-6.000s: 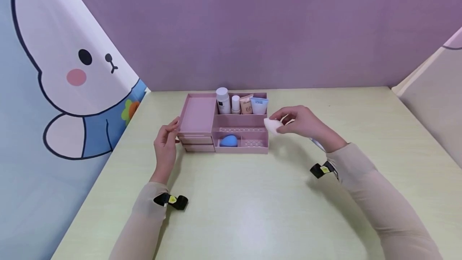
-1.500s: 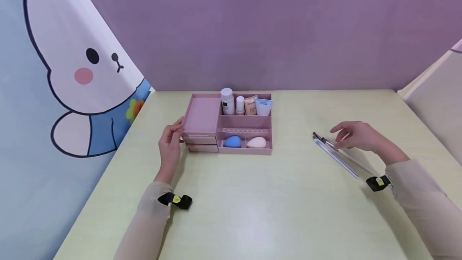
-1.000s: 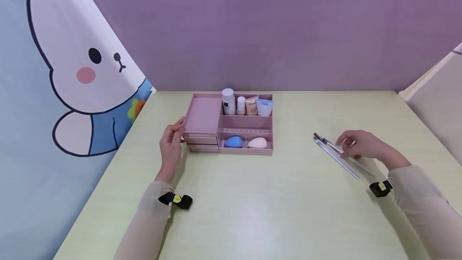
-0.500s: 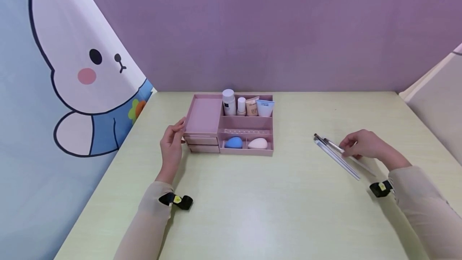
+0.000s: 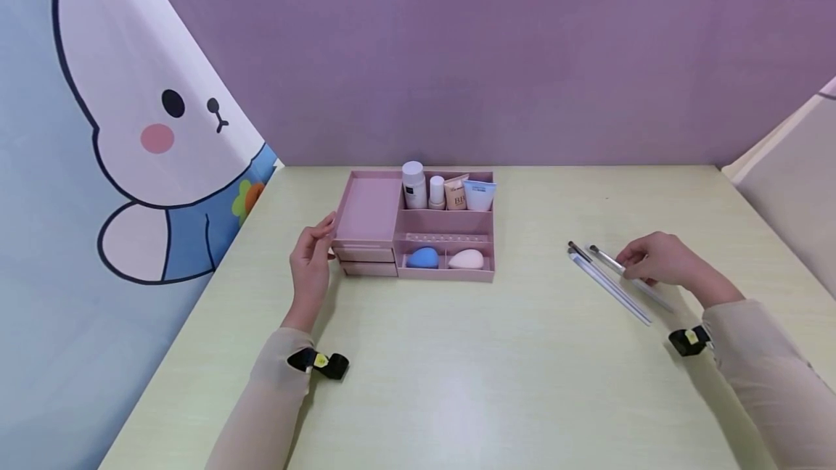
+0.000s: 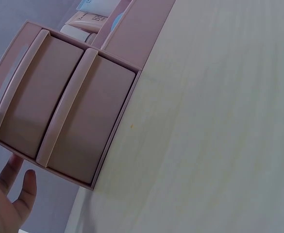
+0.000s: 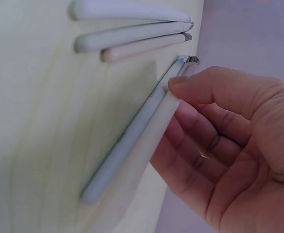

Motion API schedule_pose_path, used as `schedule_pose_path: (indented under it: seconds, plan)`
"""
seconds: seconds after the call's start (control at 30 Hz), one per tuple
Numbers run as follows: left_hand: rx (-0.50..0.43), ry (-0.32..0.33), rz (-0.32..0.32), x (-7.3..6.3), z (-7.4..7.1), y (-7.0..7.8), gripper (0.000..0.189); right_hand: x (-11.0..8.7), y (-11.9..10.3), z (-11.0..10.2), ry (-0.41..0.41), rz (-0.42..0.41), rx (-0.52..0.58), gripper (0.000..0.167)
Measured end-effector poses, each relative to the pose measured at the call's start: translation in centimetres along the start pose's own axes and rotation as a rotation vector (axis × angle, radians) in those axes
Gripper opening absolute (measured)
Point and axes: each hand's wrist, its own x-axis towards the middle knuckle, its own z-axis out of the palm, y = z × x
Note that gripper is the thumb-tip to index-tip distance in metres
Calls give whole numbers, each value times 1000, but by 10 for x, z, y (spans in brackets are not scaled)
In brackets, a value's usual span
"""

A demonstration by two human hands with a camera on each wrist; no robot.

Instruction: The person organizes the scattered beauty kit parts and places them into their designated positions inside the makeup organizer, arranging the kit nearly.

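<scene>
A pink desktop organizer (image 5: 446,274) with drawers stands at the table's middle back. My left hand (image 5: 310,267) touches its left side, fingers loosely extended; in the left wrist view the fingers (image 6: 27,194) are beside the drawer fronts (image 6: 83,116). At the right, my right hand (image 5: 656,260) pinches a makeup brush (image 5: 607,260) between thumb and fingers. The right wrist view shows the pinched brush's pale handle (image 7: 142,145) close to a blue-grey handle (image 7: 127,136); whether both are held I cannot tell. Several more makeup brushes (image 5: 610,286) lie just left of that hand.
The organizer's front compartments hold a blue makeup sponge (image 5: 422,258) and a white makeup sponge (image 5: 466,260). Behind stand a white bottle (image 5: 414,186), a small white-capped bottle (image 5: 437,193), a beige tube (image 5: 456,193) and a light blue tube (image 5: 480,195). A purple backdrop (image 5: 457,56) rises behind the table.
The white sponge, in my right hand six seconds ago, now lies in the organizer. My right hand has moved right to the brushes and shifted one slightly apart. My left hand stays at the organizer.
</scene>
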Motion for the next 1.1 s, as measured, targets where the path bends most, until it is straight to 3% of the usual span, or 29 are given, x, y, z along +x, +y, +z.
schedule_pose_path:
  seconds: [0.43, 1.1]
  plan:
    - [5, -3, 15, 1, 0, -2, 21, -4, -3, -6, 13, -38, 54, 33]
    - [-6, -3, 6, 0, 0, -2, 22, -5, -49, 3, 140, -93, 297, 33]
